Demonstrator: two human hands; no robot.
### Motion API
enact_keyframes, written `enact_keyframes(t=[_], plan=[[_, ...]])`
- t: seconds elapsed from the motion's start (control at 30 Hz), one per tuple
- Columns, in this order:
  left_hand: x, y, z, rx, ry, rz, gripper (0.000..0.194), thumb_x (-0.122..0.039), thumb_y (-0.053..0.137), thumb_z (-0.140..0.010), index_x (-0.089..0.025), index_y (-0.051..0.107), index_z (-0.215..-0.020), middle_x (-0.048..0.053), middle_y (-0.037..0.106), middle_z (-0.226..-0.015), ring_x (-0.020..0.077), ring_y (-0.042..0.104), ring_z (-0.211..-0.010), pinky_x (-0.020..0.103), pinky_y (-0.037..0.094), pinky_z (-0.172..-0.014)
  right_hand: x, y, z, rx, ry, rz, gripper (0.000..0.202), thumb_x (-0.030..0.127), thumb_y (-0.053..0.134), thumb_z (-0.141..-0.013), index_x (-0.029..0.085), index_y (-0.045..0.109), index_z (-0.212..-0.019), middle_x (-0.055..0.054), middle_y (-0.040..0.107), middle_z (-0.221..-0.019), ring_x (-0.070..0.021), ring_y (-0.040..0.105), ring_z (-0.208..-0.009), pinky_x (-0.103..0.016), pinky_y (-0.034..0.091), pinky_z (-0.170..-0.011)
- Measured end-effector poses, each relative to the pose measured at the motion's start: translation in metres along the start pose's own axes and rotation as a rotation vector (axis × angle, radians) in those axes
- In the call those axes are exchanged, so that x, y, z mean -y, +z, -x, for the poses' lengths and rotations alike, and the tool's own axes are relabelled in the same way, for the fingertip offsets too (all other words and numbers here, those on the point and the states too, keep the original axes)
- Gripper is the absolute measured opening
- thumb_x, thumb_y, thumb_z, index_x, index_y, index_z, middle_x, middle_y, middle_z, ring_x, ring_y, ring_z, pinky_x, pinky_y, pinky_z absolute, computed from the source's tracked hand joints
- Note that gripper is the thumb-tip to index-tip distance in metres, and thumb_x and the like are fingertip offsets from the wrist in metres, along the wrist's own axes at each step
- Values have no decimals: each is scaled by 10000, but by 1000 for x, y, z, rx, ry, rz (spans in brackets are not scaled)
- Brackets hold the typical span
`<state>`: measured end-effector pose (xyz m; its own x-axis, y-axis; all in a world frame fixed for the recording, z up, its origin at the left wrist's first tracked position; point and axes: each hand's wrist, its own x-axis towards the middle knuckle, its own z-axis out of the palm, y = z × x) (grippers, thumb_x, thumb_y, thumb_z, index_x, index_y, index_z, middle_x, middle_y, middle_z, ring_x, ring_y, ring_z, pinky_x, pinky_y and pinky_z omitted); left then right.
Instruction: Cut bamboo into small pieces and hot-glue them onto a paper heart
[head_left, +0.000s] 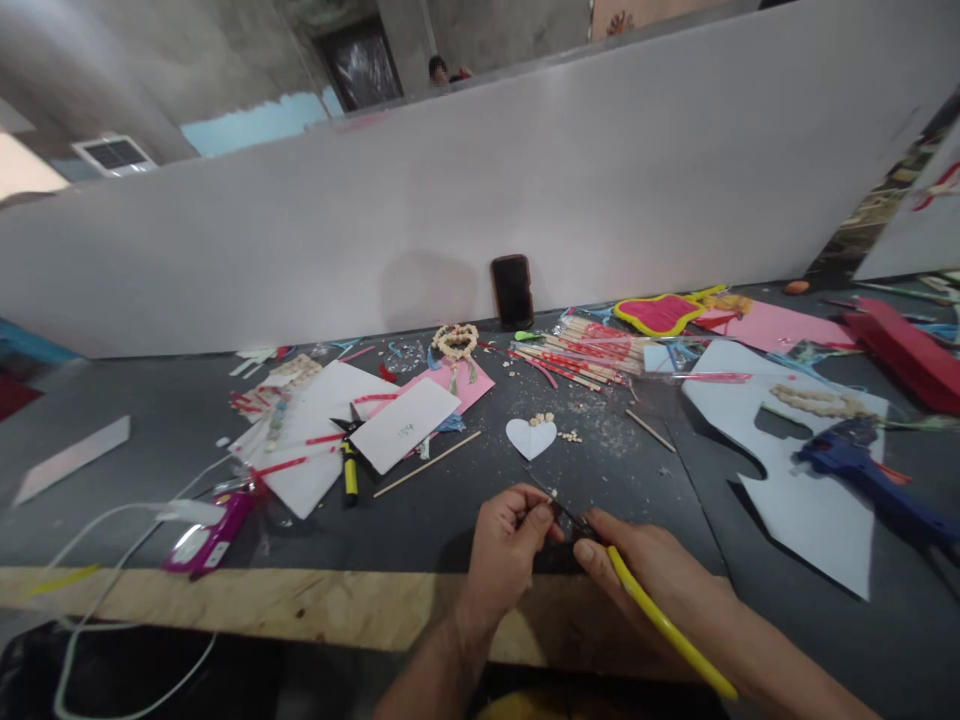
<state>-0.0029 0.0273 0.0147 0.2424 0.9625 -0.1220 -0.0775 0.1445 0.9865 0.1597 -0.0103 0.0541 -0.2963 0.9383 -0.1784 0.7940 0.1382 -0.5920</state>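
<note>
Near the table's front edge, my left hand (510, 535) is closed in a pinch. A thin strand (534, 478) curves up from its fingertips, and a small pale bead (553, 493) shows beside them. My right hand (649, 565) is closed round a pair of yellow-handled pliers (660, 615), whose dark jaws reach the left fingertips. What lies between the jaws is too small to make out. Just beyond the hands is a white paper heart (531, 438). Several small pale beads (541, 419) lie along its top and right side.
Other pliers (349, 470), a wooden stick (427, 464) and white cards (405, 425) lie at left, near a purple device (210, 535) with cables. A phone (512, 290) leans on the white partition (337, 220). Bundled sticks (592, 350) and a blue glue gun (862, 465) are at right.
</note>
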Motion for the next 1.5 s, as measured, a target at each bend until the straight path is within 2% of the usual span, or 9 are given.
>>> enact_keyframes(t=[0.2,0.43,0.6,0.87,1.03,1.17,1.23,1.37,1.5], plan=[[2,-1,-4,-11,-52,74,234,-330,654,-763,-114,602,-690,1,593,-540,64,464,-457,174,322,-447,-7,0,1,-177,-56,168,380,468,498,-817,199,530,-1085,-115,625,-1000,-268,580,-926,-360,436,-751],[-20,-25,-9,-34,-87,446,293,-353,715,-705,-127,549,-621,-40,517,-490,26,346,-416,157,277,-439,-35,-1,5,-176,-95,182,452,430,546,-803,198,491,-1186,-115,599,-1111,-262,540,-1018,-383,441,-843],[-16,-38,-12,-94,-34,208,224,-351,665,-752,-132,615,-761,-2,600,-610,53,420,-479,180,333,-497,-59,6,2,-265,-64,423,433,192,463,-810,113,475,-1236,-157,624,-1067,-285,553,-971,-420,457,-810],[-14,-24,-4,-33,26,-324,225,-342,587,-787,-149,694,-828,27,655,-688,118,525,-597,206,391,-555,-32,-7,-16,-106,-55,657,378,143,529,-752,129,585,-1126,-183,646,-928,-327,562,-904,-426,465,-700],[-18,-21,-3,-25,19,-372,197,-306,600,-764,-154,703,-836,25,679,-692,139,578,-645,209,432,-590,-33,-13,-20,11,-69,547,599,118,690,-590,163,563,-1173,-159,647,-1026,-327,567,-981,-421,463,-765],[-18,-17,-2,6,12,-437,163,-293,596,-762,-157,686,-770,8,654,-659,124,546,-601,191,405,-541,-31,-22,-18,-56,-33,378,265,180,548,-791,195,612,-1048,-110,672,-967,-267,615,-908,-374,469,-739],[-19,-15,-1,42,35,-471,159,-283,580,-779,-163,684,-776,7,655,-671,128,547,-616,194,401,-553,-25,-21,-17,-140,-83,171,247,221,455,-865,197,587,-1072,-84,674,-956,-207,624,-870,-318,468,-738],[-22,-11,2,108,131,-512,154,-257,559,-810,-176,689,-792,17,679,-730,145,584,-685,207,414,-633,-12,-10,-16,-130,-158,-203,211,263,450,-882,212,594,-1027,-41,670,-948,-144,608,-855,-249,454,-746],[-26,-9,4,155,159,-520,154,-255,556,-824,-188,692,-798,15,689,-755,148,604,-704,206,413,-651,-7,-1,-15,-128,-57,-407,214,341,447,-885,197,602,-853,-8,626,-755,-121,556,-665,-229,428,-599]])
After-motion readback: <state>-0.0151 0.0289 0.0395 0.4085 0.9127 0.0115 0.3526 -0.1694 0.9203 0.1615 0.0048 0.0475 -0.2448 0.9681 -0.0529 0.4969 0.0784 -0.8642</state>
